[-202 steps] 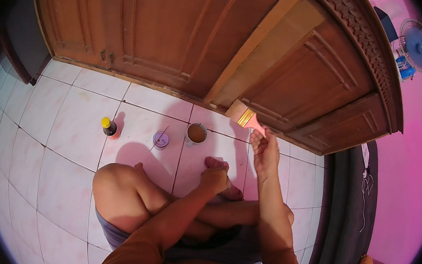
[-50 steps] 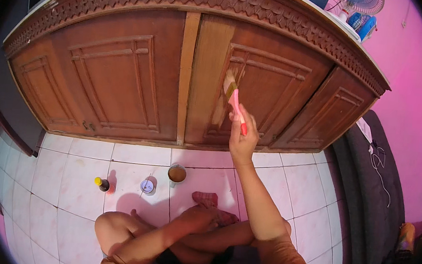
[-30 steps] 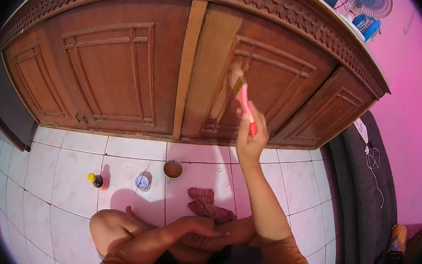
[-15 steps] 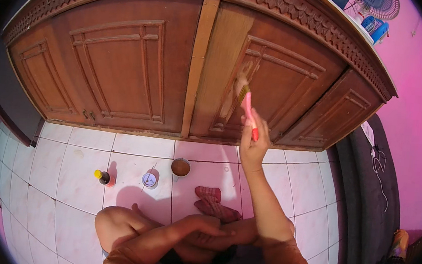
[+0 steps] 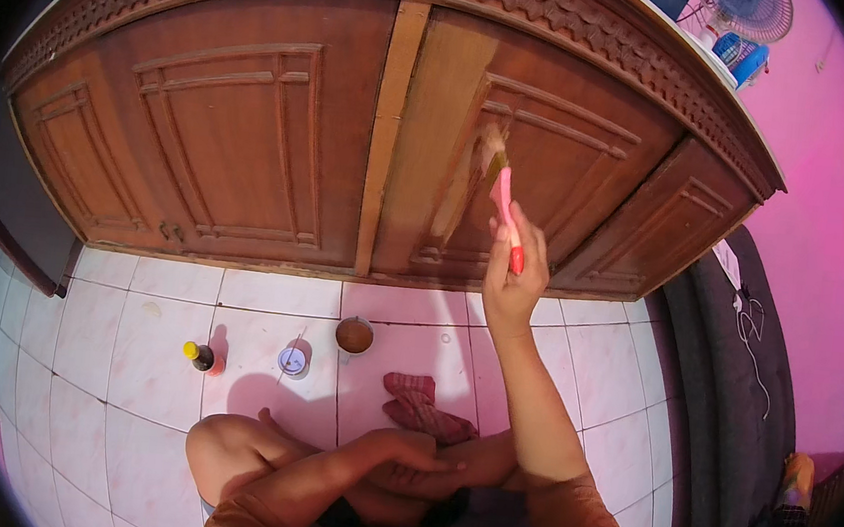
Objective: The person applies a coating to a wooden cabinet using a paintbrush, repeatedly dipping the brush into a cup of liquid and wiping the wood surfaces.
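My right hand (image 5: 519, 272) is closed round the pink and red handle of a paintbrush (image 5: 505, 201). The brush's pale bristles touch the brown wooden cabinet door (image 5: 558, 200), at the left side of its raised moulding. Lighter, stripped-looking wood shows on the strip left of that moulding. Low in the picture, my left hand (image 5: 425, 462) lies on my crossed legs with its fingers stretched out, holding nothing. A crumpled red checked cloth (image 5: 427, 410) is on the floor just beyond that hand.
On the white tiles stand a cup of brown liquid (image 5: 354, 335), a small tub with a thin stick (image 5: 292, 360) and a dark bottle with a yellow cap (image 5: 199, 355). A dark grey couch (image 5: 724, 370) bearing a white cable runs along the right.
The paintbrush has moved a little up and to the right along the door, with my right hand following slightly. My left hand stays on my legs.
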Demonstrator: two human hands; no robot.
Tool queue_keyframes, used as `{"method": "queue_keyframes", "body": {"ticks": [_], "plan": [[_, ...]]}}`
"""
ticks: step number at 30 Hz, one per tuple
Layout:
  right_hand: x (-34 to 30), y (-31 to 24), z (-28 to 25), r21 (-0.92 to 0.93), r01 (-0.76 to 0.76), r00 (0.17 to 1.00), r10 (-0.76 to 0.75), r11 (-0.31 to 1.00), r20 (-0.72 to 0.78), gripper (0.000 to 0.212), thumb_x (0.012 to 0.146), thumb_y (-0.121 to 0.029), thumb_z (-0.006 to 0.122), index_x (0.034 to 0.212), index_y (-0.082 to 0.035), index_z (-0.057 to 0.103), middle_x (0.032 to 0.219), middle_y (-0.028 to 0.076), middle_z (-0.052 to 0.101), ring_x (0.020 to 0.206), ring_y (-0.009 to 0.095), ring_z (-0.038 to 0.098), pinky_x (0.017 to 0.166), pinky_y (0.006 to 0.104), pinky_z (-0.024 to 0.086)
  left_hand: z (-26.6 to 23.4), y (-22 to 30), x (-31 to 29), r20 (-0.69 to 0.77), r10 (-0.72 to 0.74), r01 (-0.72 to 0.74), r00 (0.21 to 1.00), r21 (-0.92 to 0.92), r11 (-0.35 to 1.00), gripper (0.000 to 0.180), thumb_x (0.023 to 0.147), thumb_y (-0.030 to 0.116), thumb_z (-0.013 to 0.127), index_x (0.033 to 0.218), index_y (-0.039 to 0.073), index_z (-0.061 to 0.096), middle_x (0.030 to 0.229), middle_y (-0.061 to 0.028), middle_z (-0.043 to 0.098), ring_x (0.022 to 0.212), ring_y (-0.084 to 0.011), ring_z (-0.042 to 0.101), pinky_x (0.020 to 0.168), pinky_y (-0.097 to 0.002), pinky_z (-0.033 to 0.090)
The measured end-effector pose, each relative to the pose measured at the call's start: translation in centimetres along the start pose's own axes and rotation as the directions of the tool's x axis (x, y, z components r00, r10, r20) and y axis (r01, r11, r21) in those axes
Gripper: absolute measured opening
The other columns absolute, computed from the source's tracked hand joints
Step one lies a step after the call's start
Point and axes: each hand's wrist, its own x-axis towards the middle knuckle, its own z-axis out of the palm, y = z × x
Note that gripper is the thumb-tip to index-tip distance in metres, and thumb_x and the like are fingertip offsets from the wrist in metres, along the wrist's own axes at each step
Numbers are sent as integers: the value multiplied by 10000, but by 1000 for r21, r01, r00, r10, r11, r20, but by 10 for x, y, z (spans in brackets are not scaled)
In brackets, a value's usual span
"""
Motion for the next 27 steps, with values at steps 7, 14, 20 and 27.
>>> {"method": "queue_keyframes", "body": {"ticks": [7, 14, 20, 27], "plan": [[1, 18, 9, -71, -6, 998, 10, 997, 62, 318, 993, -129, 601, 1286, -7, 616, 1094, 174, 640, 969, 291, 658, 848, 355, 518, -4, 6, -2, -37, 12, -11, 999, 12, 1000, 925, 860, 823, 440, 647, -36, 712, 633, -155, 700, 593, -259, 719, 618, -344, 616], [-19, 10, -2, -89, 2, 996, 6, 996, 89, 308, 983, -104, 608, 1276, -9, 627, 1071, 162, 645, 952, 269, 659, 841, 341, 520, -2, 6, -4, -79, 34, -33, 996, 9, 999, 838, 901, 755, 488, 618, 1, 722, 610, -123, 694, 589, -239, 715, 619, -332, 601], [19, -4, 9, -18, 78, 997, -78, 997, -6, 303, 975, -82, 618, 1267, -3, 629, 1059, 155, 644, 918, 262, 653, 816, 336, 521, -1, 0, -2, -53, 19, -20, 998, -17, 1000, 873, 878, 785, 476, 609, -9, 719, 596, -127, 692, 581, -228, 715, 626, -324, 610], [-44, 36, 13, -109, -34, 988, 50, 993, 144, 298, 982, -110, 615, 1262, -10, 633, 1044, 161, 651, 946, 260, 662, 831, 328, 517, 4, -1, 10, -61, 28, -26, 998, 35, 999, 904, 902, 797, 397, 613, 4, 720, 587, -121, 686, 576, -233, 709, 619, -309, 601]]}}
